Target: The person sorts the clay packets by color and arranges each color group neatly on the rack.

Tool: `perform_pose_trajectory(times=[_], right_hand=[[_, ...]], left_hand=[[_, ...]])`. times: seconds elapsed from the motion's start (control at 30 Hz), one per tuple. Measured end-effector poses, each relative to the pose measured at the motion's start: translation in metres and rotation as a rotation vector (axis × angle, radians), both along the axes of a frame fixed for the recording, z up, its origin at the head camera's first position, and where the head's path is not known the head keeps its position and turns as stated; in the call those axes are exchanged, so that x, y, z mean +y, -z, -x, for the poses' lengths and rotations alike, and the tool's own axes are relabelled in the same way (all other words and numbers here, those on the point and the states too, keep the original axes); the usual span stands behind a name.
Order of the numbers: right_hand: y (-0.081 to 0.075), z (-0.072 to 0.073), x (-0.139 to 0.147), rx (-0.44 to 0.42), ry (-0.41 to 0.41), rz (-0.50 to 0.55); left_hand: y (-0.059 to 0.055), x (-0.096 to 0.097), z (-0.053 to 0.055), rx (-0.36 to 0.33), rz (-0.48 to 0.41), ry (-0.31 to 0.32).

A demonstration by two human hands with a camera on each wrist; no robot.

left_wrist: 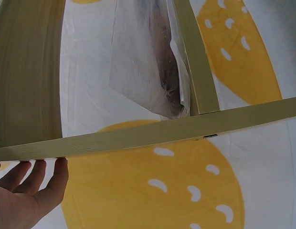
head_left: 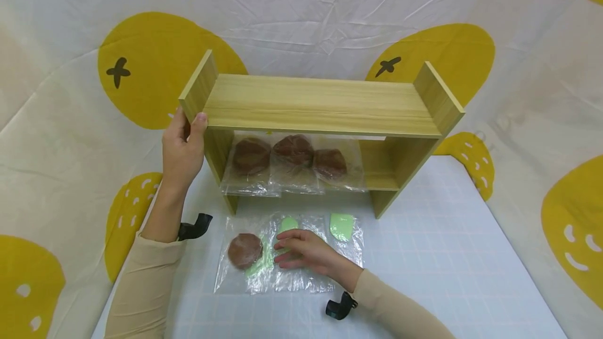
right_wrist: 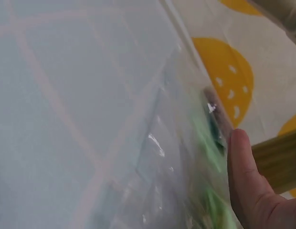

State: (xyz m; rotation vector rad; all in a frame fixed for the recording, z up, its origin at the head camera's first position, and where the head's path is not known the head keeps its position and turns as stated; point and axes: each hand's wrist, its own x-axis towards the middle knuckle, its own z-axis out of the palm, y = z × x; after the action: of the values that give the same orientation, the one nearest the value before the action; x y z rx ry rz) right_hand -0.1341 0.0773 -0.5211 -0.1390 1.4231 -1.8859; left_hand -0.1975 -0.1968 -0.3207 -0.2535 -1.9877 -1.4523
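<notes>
My left hand (head_left: 182,150) grips the left side panel of a small wooden shelf (head_left: 320,106), thumb at the front edge and fingers against its outer face. On the middle board lie three clear plastic bags, each with a brown round piece (head_left: 252,157) inside, their ends hanging over the front. My right hand (head_left: 308,252), its fingers loosely extended, is over several clear bags on the table. One of these holds a brown disc (head_left: 245,251); light green pieces (head_left: 341,226) show in others. In the right wrist view, the bags (right_wrist: 157,148) lie beside the thumb.
A pale, faintly checked tablecloth (head_left: 447,255) covers the table. Behind and at the sides hangs a white cloth with yellow shapes (head_left: 169,67). The right side panel (head_left: 440,98) of the shelf rises above its top board. A black wrist mount (head_left: 195,226) sits on the left forearm.
</notes>
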Motion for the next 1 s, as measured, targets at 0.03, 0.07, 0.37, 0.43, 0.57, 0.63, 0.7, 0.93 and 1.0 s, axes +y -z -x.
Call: perform_pose_trajectory(times=[0.03, 0.07, 0.37, 0.43, 0.57, 0.63, 0.7, 0.93, 1.0], right_hand=[[0.002, -0.001, -0.003, -0.008, 0.002, -0.001], [0.005, -0.002, -0.006, -0.011, 0.003, -0.004], [0.014, -0.003, -0.022, 0.016, -0.001, -0.044], [0.015, -0.001, -0.024, 0.041, -0.003, -0.070], [0.017, 0.001, -0.029, 0.055, 0.004, -0.107], [0.019, 0.002, -0.032, 0.052, 0.012, -0.124], [0.020, 0.003, -0.035, 0.062, 0.022, -0.145], [0.024, 0.003, -0.046, 0.101, 0.077, -0.176], [0.025, 0.004, -0.048, 0.109, 0.089, -0.169]], left_hand=[[0.000, 0.000, 0.000, -0.001, 0.002, -0.001], [0.001, 0.000, 0.000, -0.001, 0.003, -0.001], [0.003, 0.000, 0.001, -0.007, -0.008, -0.002], [0.003, 0.000, 0.001, -0.004, -0.007, -0.001], [0.003, 0.000, 0.001, 0.006, -0.010, 0.001], [0.003, 0.000, 0.001, 0.008, -0.013, 0.005], [0.003, 0.000, 0.001, 0.008, -0.015, 0.010], [0.003, 0.000, 0.001, 0.003, -0.018, 0.014], [0.003, 0.000, 0.001, 0.002, -0.016, 0.011]])
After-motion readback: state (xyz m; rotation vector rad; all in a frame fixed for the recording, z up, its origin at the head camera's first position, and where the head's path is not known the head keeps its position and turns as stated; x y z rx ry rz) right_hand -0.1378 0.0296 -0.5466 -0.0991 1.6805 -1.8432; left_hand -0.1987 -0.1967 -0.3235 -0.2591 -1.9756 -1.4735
